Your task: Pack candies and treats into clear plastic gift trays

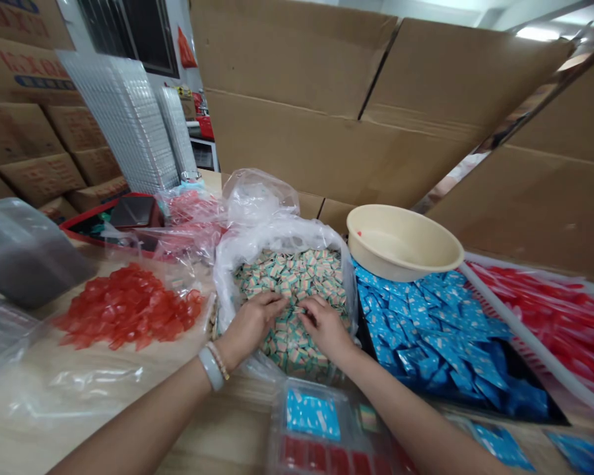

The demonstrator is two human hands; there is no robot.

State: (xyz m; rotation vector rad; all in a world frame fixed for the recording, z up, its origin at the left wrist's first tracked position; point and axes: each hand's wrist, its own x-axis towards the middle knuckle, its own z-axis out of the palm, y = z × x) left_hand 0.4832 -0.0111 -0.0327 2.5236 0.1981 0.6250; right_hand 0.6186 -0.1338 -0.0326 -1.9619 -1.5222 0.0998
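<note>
Small green-and-beige pieces [301, 267], shaped like little flat blocks, fill a container lined with a clear plastic bag [226, 264]. My left hand [255, 320] and my right hand [324, 326] reach into this pile from either side, fingertips close together. Each hand has its fingers bent in a pinch on the small pieces; exactly how many they hold is hidden. A clear compartment tray [346, 432] lies below my right forearm. In it are a blue packet [313, 414], several red pieces [321, 456] and a green-and-beige piece [369, 418].
To the left lies a heap of translucent red pieces [129, 307] on plastic. Right of the bag, blue packets [426, 330] fill a black tray, with a cream basin [406, 244] resting over its back. Red packages [549, 316] lie farther right. Cardboard boxes [307, 66] wall the back.
</note>
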